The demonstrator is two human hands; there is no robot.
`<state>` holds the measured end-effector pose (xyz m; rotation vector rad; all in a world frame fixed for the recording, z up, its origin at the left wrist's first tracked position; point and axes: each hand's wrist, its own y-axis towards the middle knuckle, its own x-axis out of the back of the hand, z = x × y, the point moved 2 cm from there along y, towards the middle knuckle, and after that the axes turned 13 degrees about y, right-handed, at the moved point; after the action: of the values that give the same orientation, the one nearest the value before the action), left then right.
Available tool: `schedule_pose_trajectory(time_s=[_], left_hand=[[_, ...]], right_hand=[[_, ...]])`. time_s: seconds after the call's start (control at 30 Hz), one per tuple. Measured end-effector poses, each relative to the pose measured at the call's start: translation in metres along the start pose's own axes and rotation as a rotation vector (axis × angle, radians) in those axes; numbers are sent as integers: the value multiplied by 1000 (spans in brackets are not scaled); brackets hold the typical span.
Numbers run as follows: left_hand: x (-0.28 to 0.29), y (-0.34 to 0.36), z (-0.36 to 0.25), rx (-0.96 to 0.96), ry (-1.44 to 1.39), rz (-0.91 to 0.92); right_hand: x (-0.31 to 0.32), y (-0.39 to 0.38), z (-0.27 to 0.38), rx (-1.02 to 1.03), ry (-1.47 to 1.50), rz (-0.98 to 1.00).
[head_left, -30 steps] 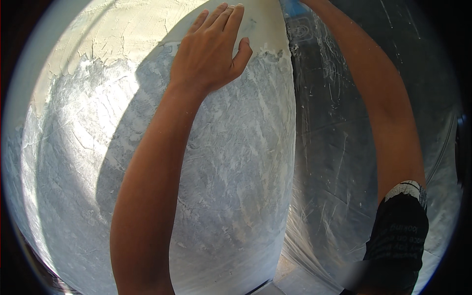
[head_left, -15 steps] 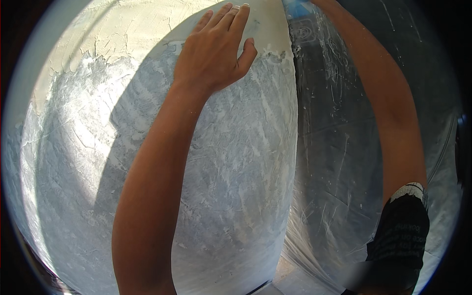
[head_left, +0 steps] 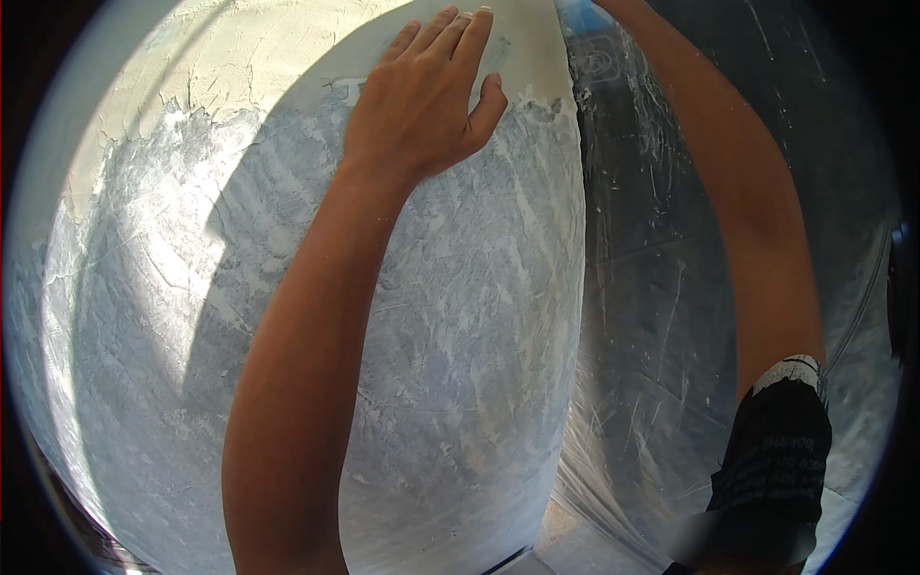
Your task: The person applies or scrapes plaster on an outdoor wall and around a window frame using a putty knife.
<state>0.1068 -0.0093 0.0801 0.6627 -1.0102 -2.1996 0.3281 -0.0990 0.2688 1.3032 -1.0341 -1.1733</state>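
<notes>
Head view: the left hand [head_left: 422, 101] lies flat, grasping nothing, high on the grey plastered wall [head_left: 470, 287], which stands left of dark sheeting [head_left: 652, 297]; the right hand is out of sight, its grip I cannot tell.

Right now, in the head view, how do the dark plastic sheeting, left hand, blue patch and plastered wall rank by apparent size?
Largest to smallest:
1. Plastered wall
2. Dark plastic sheeting
3. Left hand
4. Blue patch, at the top edge

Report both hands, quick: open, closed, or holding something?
Left hand: open, palm toward the wall; no held thing visible.
Right hand: beyond the top edge, only the arm shows; grip cannot be told.
</notes>
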Motion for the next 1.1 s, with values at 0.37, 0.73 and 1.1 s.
schedule_pose_trajectory(time_s=[0.37,0.73,1.1], left_hand=[[-2,4,-6,8,-7,-21],[-5,1,-3,22,5,14],[-1,3,-4,32,-5,20]], right_hand=[[-21,3,-35,455,-295,-370],[-18,2,-28,200,-181,-28],[-22,-5,-30,142,-183,-54]])
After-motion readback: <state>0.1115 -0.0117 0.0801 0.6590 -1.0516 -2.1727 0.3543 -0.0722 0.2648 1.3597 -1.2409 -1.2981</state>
